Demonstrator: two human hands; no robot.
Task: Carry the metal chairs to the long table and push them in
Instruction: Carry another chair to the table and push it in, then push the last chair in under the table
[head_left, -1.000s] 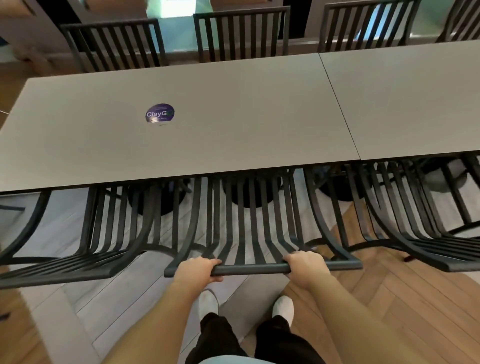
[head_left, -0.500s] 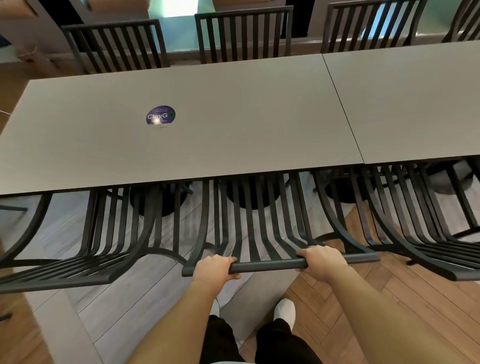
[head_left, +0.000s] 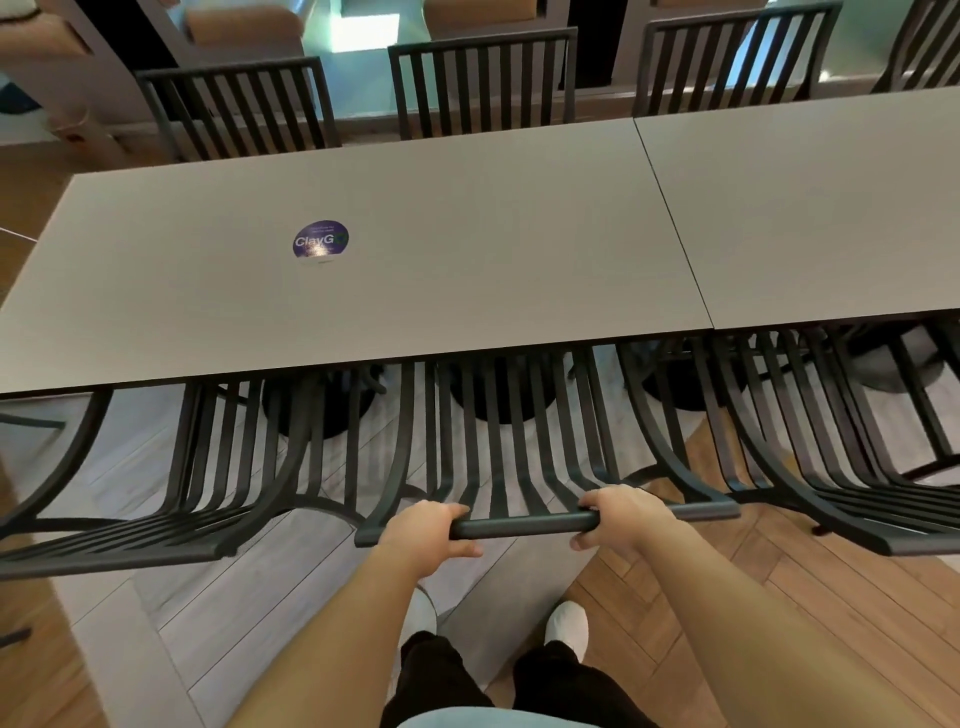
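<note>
A black slatted metal chair stands in front of me, its seat under the near edge of the long grey table. My left hand grips the chair's top rail left of its middle. My right hand grips the same rail further right, fingers curled over it and thumb beneath. The chair's seat and front legs are hidden by the tabletop.
Matching chairs flank it, one at the left and one at the right, both tucked under the table. Three more chairs line the far side. A round purple sticker lies on the tabletop. My white shoes stand on the floor.
The chair has slid forward under the table and a little to the right, with both hands still on its top rail.
</note>
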